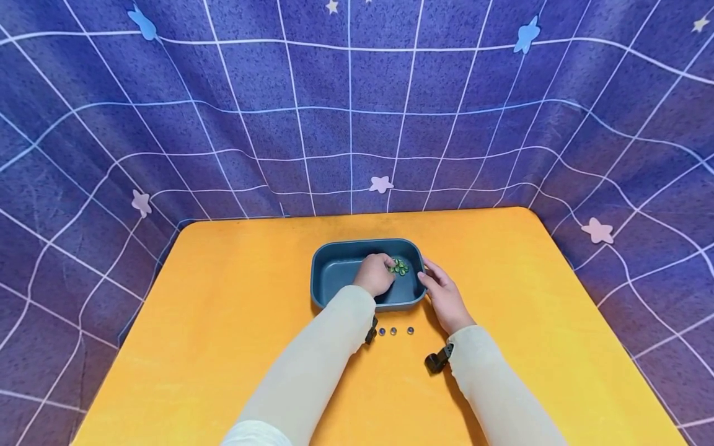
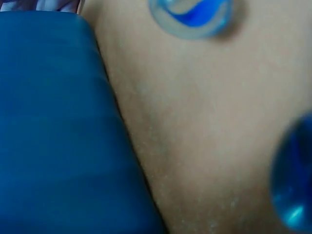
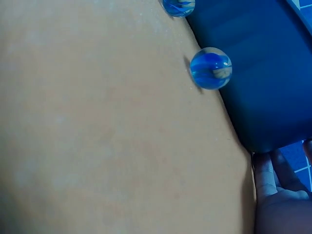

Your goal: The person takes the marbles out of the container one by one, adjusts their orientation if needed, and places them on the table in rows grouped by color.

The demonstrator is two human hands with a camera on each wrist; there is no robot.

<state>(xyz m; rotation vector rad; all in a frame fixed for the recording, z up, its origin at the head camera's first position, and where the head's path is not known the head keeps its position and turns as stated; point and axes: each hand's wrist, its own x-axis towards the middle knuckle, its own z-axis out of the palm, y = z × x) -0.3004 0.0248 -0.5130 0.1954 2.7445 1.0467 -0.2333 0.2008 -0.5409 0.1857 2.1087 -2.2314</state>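
A dark blue rectangular tub [image 1: 340,305] stands on the yellow table. Inside its right half lie several green marbles [image 1: 399,267] in a cluster. My left hand [image 1: 375,274] reaches into the tub with curled fingers, its fingertips at the left edge of this cluster. Whether it pinches a marble is hidden. At the tub's right end my right hand [image 1: 446,300] holds the wall, thumb over the rim and fingers along the outside. In the right wrist view, fingers [image 3: 263,175] meet the tub's end. Blue swirled glass marbles [image 3: 211,68] sit on the table before the tub.
Three blue marbles [image 1: 393,331] lie in a loose row near the tub's front wall, between my forearms. Two of them show large in the left wrist view, one a clear marble [image 2: 192,14] with a blue swirl. A blue gridded curtain [image 1: 351,136] with stars surrounds the table [image 1: 240,347].
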